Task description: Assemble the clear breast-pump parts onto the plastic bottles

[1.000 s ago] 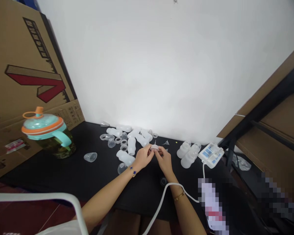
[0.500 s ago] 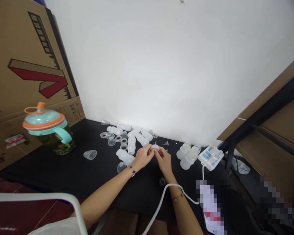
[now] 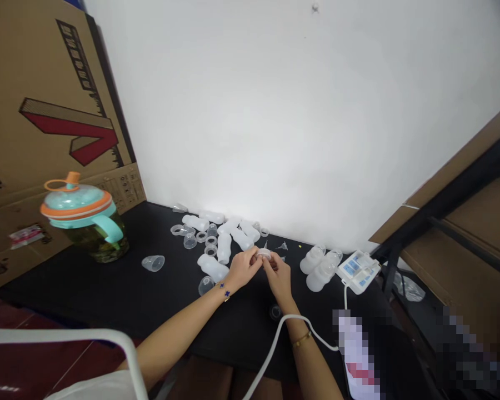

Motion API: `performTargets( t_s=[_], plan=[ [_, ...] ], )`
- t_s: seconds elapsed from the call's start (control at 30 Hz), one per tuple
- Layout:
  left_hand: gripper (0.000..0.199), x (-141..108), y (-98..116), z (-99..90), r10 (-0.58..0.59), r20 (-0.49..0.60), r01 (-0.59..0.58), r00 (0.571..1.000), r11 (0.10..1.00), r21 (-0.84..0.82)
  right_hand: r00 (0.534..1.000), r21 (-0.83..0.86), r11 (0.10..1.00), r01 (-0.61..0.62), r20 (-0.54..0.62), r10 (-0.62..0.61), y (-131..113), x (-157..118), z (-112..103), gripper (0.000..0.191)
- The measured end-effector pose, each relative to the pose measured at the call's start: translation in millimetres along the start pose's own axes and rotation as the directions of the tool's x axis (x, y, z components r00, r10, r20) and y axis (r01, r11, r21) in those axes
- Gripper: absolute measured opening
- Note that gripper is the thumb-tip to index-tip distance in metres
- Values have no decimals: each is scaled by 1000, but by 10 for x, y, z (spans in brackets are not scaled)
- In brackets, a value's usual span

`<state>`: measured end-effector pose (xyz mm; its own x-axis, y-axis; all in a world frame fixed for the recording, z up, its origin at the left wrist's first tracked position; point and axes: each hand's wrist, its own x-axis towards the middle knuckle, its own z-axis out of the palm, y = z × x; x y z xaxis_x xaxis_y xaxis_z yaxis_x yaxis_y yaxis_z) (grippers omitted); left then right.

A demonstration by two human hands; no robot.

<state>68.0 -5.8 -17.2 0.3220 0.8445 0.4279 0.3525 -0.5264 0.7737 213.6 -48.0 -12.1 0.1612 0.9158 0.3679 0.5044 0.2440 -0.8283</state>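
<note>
"What did the hands look like?"

"The left hand (image 3: 244,268) and the right hand (image 3: 278,276) were both curled nearly shut. Their fingertips pinched a small round clear plastic part (image 3: 263,253) between them."

"Where was that part?"

"It was in the middle, over the black table (image 3: 108,283), just in front of a pile of cloudy plastic bottles (image 3: 224,248)."

"What else was there?"

"A white box (image 3: 358,271) sat on the right, with a white cord (image 3: 280,339) by the right arm (image 3: 312,361). A teal and orange jug (image 3: 81,208) stood far left."
</note>
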Motion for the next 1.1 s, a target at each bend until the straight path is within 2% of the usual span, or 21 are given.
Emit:
performTargets(
  t_s=[0.27,0.53,0.77,0.93,1.1],
  plan=[
    [24,19,-26,10,-15,-16,15,1000,1000,-11,1000,-40,999,0,3,0,19,-7,9,34],
    [23,13,9,17,-13,9,14,1000,999,-49,999,21,999,-49,-1,49,93,-9,28,34],
    [27,23,-13,30,-15,19,16,1000,998,-63,999,-7,999,-40,4,40,96,-7,24,31],
    [19,24,-21,26,-37,25,39,999,997,-65,1000,-36,999,-21,22,21,94,-7,32,26],
    [10,7,-1,30,-5,26,6,1000,999,-45,999,-41,999,-32,7,32,80,-2,13,27]
  ],
)
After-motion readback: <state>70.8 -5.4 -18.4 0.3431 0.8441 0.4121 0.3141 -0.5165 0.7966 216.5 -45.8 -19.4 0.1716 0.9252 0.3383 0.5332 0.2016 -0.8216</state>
